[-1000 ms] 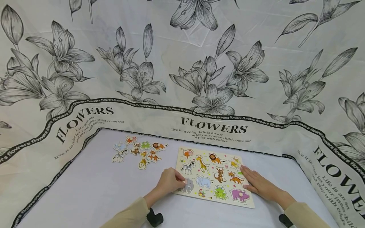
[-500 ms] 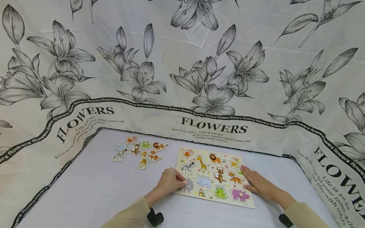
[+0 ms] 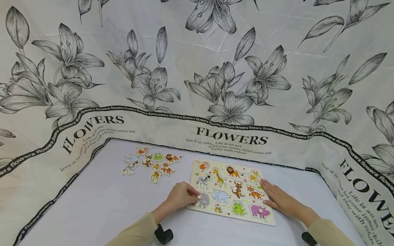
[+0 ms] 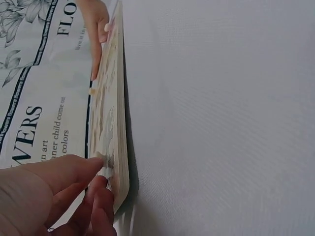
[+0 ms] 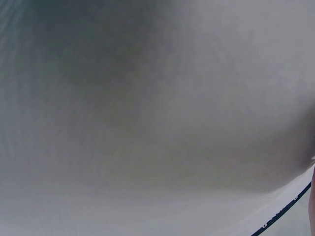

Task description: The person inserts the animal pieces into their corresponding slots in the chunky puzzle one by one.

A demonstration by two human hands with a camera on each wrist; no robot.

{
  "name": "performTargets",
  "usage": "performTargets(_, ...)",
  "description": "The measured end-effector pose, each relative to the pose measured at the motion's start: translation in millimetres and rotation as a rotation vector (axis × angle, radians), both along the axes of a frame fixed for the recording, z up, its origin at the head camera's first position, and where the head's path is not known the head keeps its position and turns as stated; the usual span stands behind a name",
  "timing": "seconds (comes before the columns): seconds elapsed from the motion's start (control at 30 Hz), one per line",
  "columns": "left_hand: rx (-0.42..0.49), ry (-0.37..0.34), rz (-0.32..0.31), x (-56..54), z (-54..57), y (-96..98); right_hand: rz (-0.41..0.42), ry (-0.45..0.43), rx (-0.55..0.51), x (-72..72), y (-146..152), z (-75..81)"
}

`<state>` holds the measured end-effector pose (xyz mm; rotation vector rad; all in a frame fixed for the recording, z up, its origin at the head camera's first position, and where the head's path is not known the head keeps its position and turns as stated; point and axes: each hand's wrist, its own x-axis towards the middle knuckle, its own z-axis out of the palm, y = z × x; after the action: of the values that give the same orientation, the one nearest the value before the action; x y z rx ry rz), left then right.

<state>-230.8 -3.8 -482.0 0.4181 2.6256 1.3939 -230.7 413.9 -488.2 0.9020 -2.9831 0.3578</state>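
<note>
In the head view, a thin, pale, rectangular board (image 3: 227, 184) with rounded corners lies between the hands, showing eleven colored animals. Its grey elephant (image 3: 203, 201), at the near left corner, carries a round knob; the left hand (image 3: 181, 195) has thumb and bent fingers together there, pinching it. I cannot tell whether it sits fully flush. The purple hippo (image 3: 260, 211) at the near right corner also has a knob. The right hand (image 3: 281, 201) is flat, fingers extended against the board's right edge, gripping nothing. Eight loose, flat, pale-rimmed pieces (image 3: 147, 160) cluster beyond the left hand, left of the board, on smooth white cloth (image 3: 123, 212). Two tan sleeves (image 3: 135, 227) and two black fittings (image 3: 164, 235) show below; a creased lily-printed sheet (image 3: 172, 51) stands behind.

In the left wrist view, the left hand's fingertips meet at the board's near end. The board's edge looks layered, the cloth finely woven.

The right wrist view is mostly blurred pale cloth, with a sliver of skin at right.
</note>
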Motion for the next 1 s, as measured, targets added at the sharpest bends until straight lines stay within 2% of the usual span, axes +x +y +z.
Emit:
performTargets(0.37, 0.113, -0.011, -0.077, -12.8, -3.0, -30.5, -0.005, -0.011, -0.014, 0.2, -0.9, 0.5)
performTargets(0.73, 0.191, -0.014, -0.035, -30.1, 5.6, -77.8, -0.015, -0.041, -0.025, -1.5, 0.5, -2.2)
performTargets(1.0, 0.173, 0.032, 0.019, -40.0, 13.5, -114.6, -0.024, -0.058, -0.022, -1.5, 0.4, -2.1)
